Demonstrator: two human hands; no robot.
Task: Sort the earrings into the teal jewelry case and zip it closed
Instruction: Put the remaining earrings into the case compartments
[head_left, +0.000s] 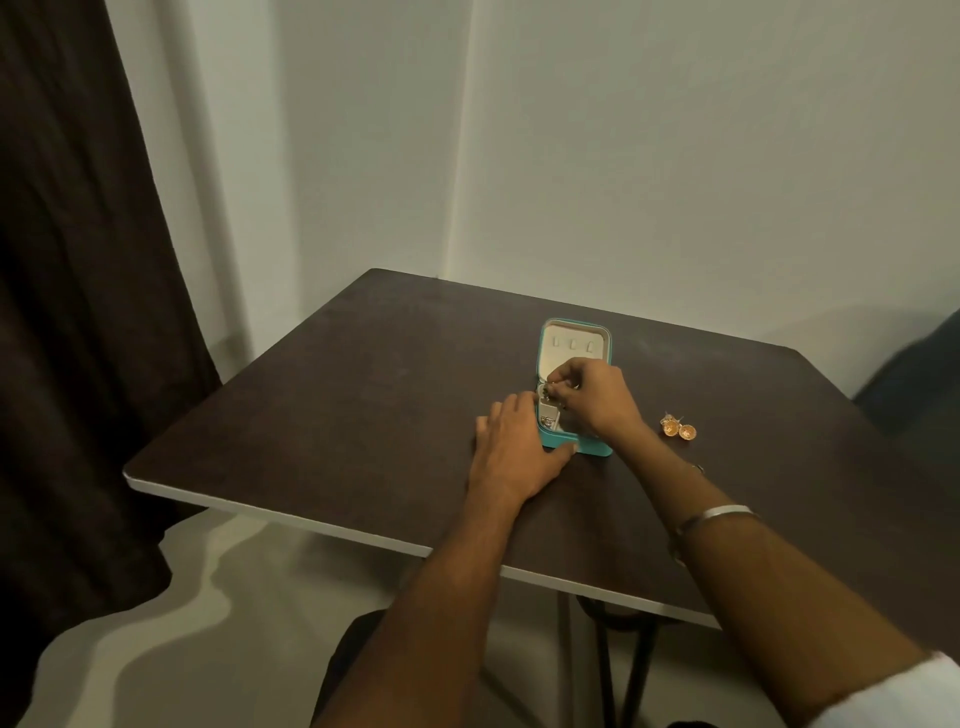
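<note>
— Biggest first?
— Dark table; teal case on it, lid up (cream lining).
— Hands?
— Left hand flat against case's near-left corner, fingers straight. Right hand over case, fingertips pinching something small, too tiny to name.
— Earrings?
— Two gold earrings right of case, well apart.
</note>
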